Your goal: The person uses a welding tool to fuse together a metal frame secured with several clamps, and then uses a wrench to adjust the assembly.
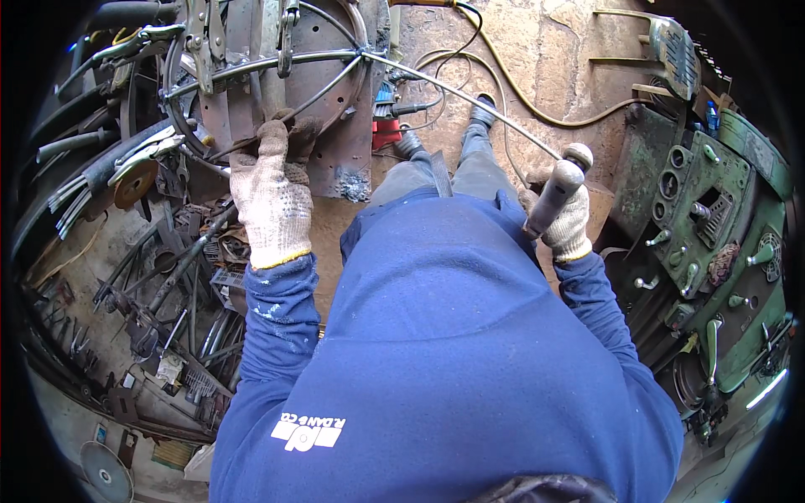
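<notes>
My left hand, in a white knit glove with a yellow cuff edge, is closed at a thin dark metal rod over the steel bench plate. Its fingertips are partly hidden in shadow. Bent round bars form a curved frame on the plate, and locking pliers sit on it near the far edge. My gloved right hand grips a hammer with a rounded metal head, held off to the right of the bench. A long straight rod runs from the frame toward the hammer.
A green machine with levers and dials stands at the right. Cables trail over the floor ahead, near my feet. Scrap bars and tools crowd the left, along with a bundle of welding rods. A red object lies beside the plate.
</notes>
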### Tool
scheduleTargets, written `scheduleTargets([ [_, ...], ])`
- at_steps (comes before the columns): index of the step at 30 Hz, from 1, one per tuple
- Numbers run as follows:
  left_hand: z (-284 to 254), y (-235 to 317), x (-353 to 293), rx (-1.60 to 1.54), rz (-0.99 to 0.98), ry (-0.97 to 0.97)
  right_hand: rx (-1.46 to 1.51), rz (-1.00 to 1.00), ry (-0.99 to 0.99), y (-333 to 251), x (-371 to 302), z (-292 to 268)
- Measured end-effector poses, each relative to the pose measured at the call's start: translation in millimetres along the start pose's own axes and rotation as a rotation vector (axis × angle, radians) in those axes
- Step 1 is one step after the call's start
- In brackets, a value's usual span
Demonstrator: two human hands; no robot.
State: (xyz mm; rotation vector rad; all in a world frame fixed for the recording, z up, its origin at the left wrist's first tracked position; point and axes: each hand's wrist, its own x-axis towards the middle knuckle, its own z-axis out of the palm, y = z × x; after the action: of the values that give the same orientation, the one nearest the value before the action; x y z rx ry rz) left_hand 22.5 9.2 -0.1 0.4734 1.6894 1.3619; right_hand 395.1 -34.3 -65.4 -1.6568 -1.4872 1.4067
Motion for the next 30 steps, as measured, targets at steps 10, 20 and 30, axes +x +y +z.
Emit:
scheduleTargets([
  [10, -12.5, -5.1, 5.0, 0.230, 0.053, 0.016, 0.057, -0.044, 0.083, -3.4, 3.4, 5.1],
  [20, 0.4, 0.7, -2.0, 0.029, -0.028, 0.054, -0.125, -0.146, 0.020, -10.5, 0.6, -6.4],
  [30, 10.5, 23.3, -6.3, 0.282, -0.152, 0.089, -0.127, -0.240, 0.327, 21.7, 3.4, 25.3],
])
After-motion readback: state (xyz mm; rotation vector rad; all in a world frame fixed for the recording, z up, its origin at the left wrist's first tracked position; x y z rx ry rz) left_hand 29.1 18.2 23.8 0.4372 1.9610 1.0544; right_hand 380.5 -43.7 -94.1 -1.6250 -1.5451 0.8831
